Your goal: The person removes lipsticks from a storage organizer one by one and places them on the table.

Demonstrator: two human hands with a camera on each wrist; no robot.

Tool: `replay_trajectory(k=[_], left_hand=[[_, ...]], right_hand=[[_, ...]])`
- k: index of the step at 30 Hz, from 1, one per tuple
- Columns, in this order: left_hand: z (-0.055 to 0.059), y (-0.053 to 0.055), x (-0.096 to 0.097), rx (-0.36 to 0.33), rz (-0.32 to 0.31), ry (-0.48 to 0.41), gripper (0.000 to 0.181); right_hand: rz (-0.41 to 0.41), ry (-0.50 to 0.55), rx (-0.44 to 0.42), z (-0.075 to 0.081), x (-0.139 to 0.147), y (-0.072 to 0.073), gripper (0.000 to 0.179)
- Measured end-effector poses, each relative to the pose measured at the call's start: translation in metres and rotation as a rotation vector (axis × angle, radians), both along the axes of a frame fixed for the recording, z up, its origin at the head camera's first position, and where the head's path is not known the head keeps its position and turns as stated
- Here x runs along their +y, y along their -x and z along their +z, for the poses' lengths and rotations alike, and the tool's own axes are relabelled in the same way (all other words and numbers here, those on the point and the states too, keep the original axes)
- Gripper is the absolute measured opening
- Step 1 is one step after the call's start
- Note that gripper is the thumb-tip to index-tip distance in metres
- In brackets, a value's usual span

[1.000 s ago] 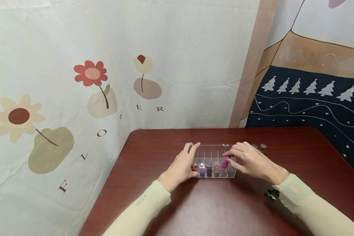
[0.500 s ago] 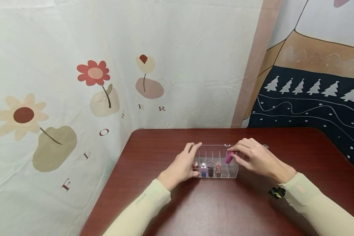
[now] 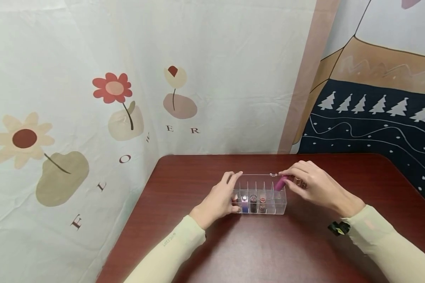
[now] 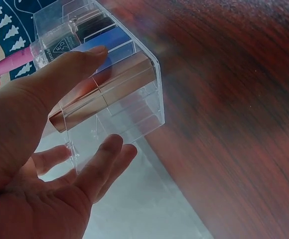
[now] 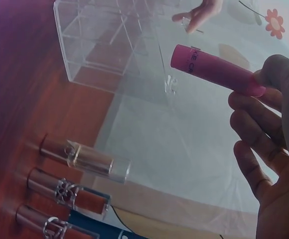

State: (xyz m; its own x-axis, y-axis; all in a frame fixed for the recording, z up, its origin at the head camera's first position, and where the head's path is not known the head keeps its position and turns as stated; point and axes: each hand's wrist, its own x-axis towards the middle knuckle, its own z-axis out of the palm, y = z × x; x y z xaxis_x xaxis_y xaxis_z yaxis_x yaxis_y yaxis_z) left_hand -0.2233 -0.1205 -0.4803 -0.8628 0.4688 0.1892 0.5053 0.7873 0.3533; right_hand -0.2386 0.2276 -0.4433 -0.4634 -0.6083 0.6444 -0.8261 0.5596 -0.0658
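In the head view a clear divided lipstick organizer (image 3: 280,207) stands on the table, with its raised clear lid behind. My left hand (image 3: 215,200) grips its left end, thumb in front and fingers behind. My right hand (image 3: 316,186) pinches a pink lipstick tube (image 3: 280,183) by one end, tilted, above the organizer's right end. The right wrist view shows this pink tube (image 5: 212,69) with dark lettering. Seated in the compartments are a copper-coloured tube (image 4: 129,82), a blue-and-lilac item (image 3: 244,204), a dark bottle (image 3: 253,204) and a reddish tube (image 3: 263,205).
Three clear-capped tubes with ornamental bands, among them a nearest one (image 5: 89,162), stand on the table to the right of the organizer. My right hand partly hides them in the head view. Printed cloth (image 3: 233,78) hangs behind the reddish-brown table (image 3: 262,247).
My right hand has lifted the pink lipstick tube up out of the organizer and moved it to the right. My left hand keeps its grip on the organizer's left end.
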Motion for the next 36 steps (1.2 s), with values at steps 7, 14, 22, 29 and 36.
replay_trajectory(k=[7, 14, 22, 29, 36], left_hand=[[0.000, 0.001, 0.000, 0.008, -0.002, 0.003, 0.123], [-0.001, 0.001, 0.000, 0.014, -0.004, 0.004, 0.124], [0.000, -0.001, 0.000, 0.012, 0.002, -0.003, 0.123], [0.000, -0.003, 0.000, 0.009, -0.002, -0.009, 0.123], [0.002, -0.005, 0.000, -0.006, -0.005, -0.023, 0.123]], right_hand=[[-0.011, 0.029, 0.019, 0.006, 0.007, 0.001, 0.046], [-0.035, 0.046, 0.005, 0.012, 0.016, 0.003, 0.055], [-0.041, 0.078, 0.020, 0.013, 0.030, 0.006, 0.027], [-0.070, 0.096, 0.040, 0.014, 0.041, 0.009, 0.069], [-0.087, 0.102, 0.040, 0.012, 0.053, 0.012, 0.047]])
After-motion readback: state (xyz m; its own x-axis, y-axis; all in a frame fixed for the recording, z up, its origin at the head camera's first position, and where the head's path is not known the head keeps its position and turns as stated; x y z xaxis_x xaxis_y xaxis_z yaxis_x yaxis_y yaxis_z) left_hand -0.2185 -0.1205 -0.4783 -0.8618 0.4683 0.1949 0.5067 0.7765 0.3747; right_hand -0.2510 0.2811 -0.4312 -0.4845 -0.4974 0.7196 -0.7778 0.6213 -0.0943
